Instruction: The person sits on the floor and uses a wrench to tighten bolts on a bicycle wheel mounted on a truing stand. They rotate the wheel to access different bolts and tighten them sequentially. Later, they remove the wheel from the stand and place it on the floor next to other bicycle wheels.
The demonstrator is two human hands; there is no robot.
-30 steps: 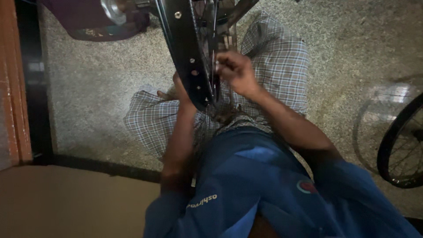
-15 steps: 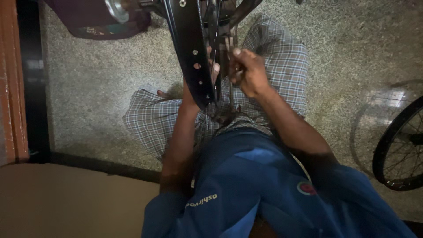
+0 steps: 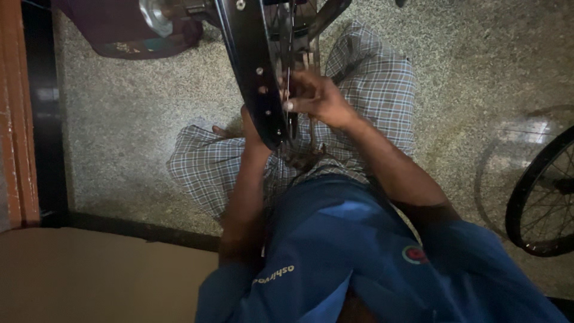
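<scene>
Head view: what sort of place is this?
Probably a small bicycle repair spot on the ground. The person sits on a speckled stone floor with both hands at a black spoked bicycle wheel rim, the right hand on its spokes. A second black bicycle wheel stands at the right.

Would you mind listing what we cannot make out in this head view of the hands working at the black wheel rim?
- Left hand: mostly hidden behind the black wheel rim; its grip cannot be told.
- Right hand: fingertips pinch at a spoke, but anything held is too small and dark.
- Rim: cut off by the top edge.
- Second wheel: cut off by the right edge.
</scene>
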